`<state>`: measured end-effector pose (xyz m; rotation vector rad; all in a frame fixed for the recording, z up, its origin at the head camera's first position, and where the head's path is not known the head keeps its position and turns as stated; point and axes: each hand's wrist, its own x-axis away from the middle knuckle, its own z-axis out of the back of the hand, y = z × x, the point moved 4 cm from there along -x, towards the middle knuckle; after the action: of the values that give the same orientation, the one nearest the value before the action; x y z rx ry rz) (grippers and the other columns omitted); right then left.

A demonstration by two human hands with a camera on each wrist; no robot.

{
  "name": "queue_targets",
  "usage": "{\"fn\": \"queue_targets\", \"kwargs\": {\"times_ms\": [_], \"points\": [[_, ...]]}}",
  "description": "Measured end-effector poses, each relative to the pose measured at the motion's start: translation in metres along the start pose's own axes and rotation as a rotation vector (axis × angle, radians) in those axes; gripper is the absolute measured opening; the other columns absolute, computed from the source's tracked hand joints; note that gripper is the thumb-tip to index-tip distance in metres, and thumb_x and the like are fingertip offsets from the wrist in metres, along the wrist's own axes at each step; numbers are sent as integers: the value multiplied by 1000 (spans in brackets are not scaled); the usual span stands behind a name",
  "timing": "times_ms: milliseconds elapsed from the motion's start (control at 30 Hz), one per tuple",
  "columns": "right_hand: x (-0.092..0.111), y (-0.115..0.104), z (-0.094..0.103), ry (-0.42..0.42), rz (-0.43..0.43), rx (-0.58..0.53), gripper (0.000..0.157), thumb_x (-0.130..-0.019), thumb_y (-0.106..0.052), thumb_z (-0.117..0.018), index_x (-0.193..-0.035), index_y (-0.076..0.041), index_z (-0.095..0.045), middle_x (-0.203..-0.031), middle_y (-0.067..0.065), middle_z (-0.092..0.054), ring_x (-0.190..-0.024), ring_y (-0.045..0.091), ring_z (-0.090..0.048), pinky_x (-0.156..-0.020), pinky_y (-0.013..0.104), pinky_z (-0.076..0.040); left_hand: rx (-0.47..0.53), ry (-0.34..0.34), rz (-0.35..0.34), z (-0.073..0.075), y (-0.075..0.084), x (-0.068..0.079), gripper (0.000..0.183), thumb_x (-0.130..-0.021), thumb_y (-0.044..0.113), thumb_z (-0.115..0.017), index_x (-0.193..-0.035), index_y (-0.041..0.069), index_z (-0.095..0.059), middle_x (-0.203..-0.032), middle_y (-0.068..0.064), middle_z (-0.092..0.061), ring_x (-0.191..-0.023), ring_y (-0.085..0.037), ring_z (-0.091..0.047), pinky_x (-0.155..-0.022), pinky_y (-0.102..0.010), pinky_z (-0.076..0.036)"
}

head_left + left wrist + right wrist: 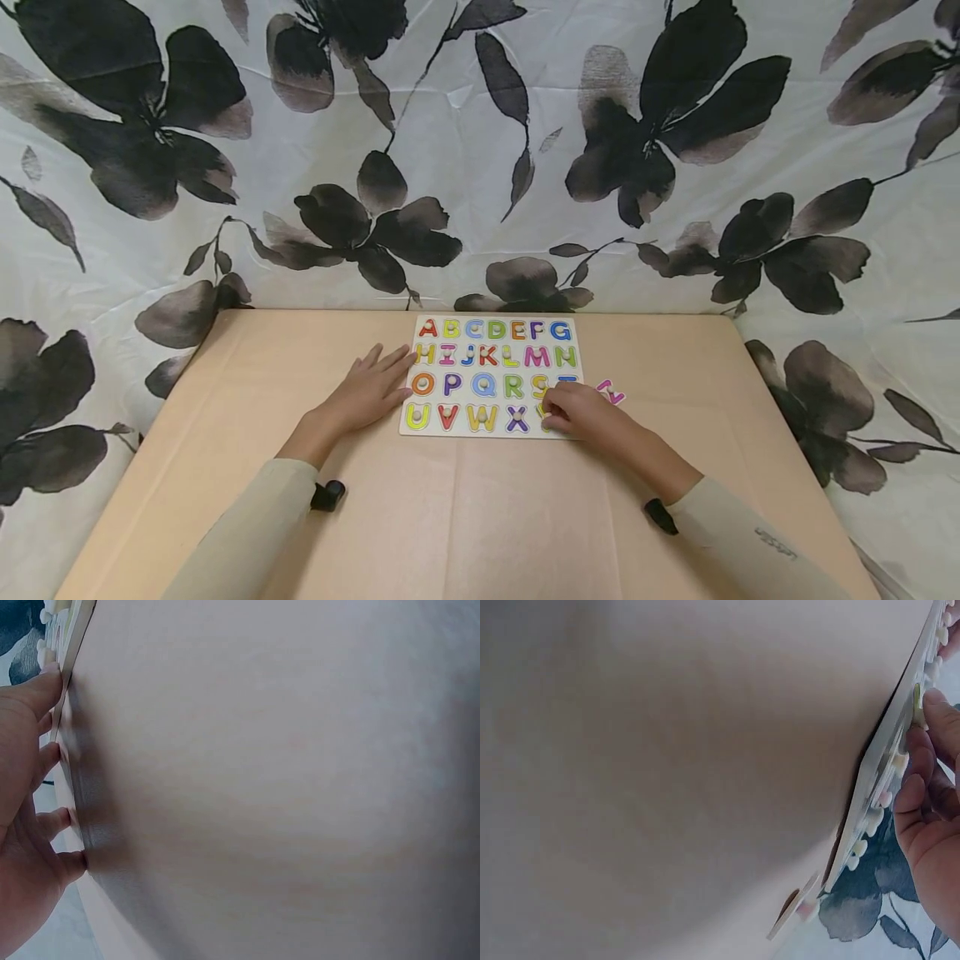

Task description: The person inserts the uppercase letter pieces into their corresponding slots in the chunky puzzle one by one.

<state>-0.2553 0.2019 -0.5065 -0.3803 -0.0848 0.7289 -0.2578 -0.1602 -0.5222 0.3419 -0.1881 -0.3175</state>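
An alphabet puzzle board (459, 430) lies at the table's far edge, filled with coloured letter pieces that carry small knobs. My left hand (367, 389) rests with fingers spread at the board's left edge, fingertips right at its rim beside H and O. Over the lower right corner, my right hand (583, 411) pinches a yellow-green letter piece (917, 703) between thumb and fingers, just past the X (517, 419). The hand mostly hides this letter and part of the row above. A loose pink Z piece (611, 392) lies on the table just right of the board.
The tan table (480, 517) extends toward me and to both sides. Behind it hangs a white cloth (480, 125) with dark flowers. Dark wrist cameras (327, 496) sit by both sleeves.
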Motion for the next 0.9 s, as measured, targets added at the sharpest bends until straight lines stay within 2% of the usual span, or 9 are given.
{"fn": "queue_targets", "kwargs": {"times_ms": [200, 500, 700, 900], "points": [[0, -4, -4, -9, -10, 12, 11, -92, -24, -80, -91, -18, -70, -85, -11, -61, -82, 8, -54, -77, 24, -54, 5, -5, 9, 0, -2, 1, 68, -104, 42, -58, -164, 21, -33, -172, -6, -26, -158, -49, -12, -123, -72, -12], [4, 1, -2, -7, -54, 6, 16, -93, -28, -79, -101, -15, -73, -91, -8, -63, -87, 10, -54, -79, 26, -54, 9, 7, -1, 0, -1, 2, 68, -103, 41, -60, -163, 19, -34, -171, -8, -28, -157, -51, -13, -122, -73, -13], [21, 22, 17, 28, -169, -41, 15, -95, -24, -76, -106, -14, -73, -102, -3, -65, -96, 14, -56, -85, 33, -56, 10, -12, 5, -1, -1, 0, 69, -104, 43, -58, -164, 21, -32, -172, -6, -26, -158, -49, -11, -123, -73, -12], [39, 54, 30, 96, -241, -24, 18, -95, -20, -76, -110, -11, -75, -104, -2, -67, -93, 15, -58, -84, 37, -57, 4, -9, 4, 0, 0, -1, 69, -104, 41, -59, -164, 20, -33, -172, -7, -26, -157, -50, -11, -122, -73, -12]]}}
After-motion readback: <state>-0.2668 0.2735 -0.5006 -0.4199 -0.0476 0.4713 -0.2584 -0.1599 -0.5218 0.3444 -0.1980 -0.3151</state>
